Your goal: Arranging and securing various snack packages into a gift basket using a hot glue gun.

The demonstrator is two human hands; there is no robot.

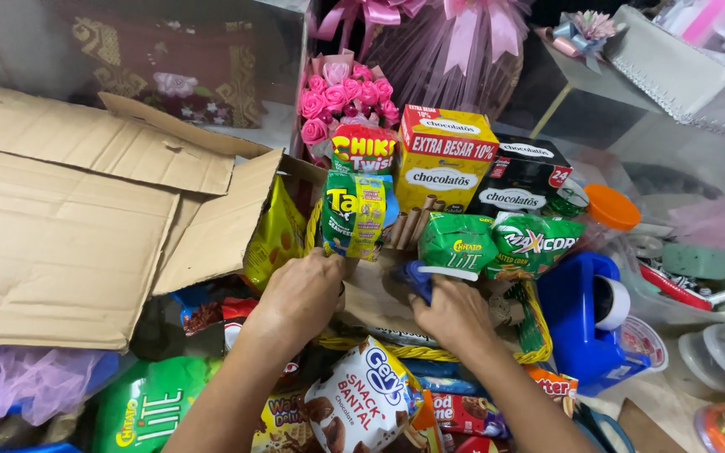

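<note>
Snack hamper in assembly, seen from above. A yellow wicker basket [539, 335] already carries a back row of upright goods — a yellow-and-red wafer box [445, 159], a black wafer box [520, 178], a red snack pouch [363, 149] and a green-and-yellow packet [352, 214] — with two green bags [497, 243] leaning in front of them. By this judgement the rear is filled, while the front of the basket looks open and loose packets [362, 403] lie outside it, so the arrangement appears roughly half done. The left hand [299, 294] rests curled at the basket's left rim, just below the green-and-yellow packet; whether its grip encloses anything cannot be told. The right hand [455, 315] has its grip closed on a small blue object [413, 277], held directly beneath the nearer green bag — touching or nearly so.
</note>
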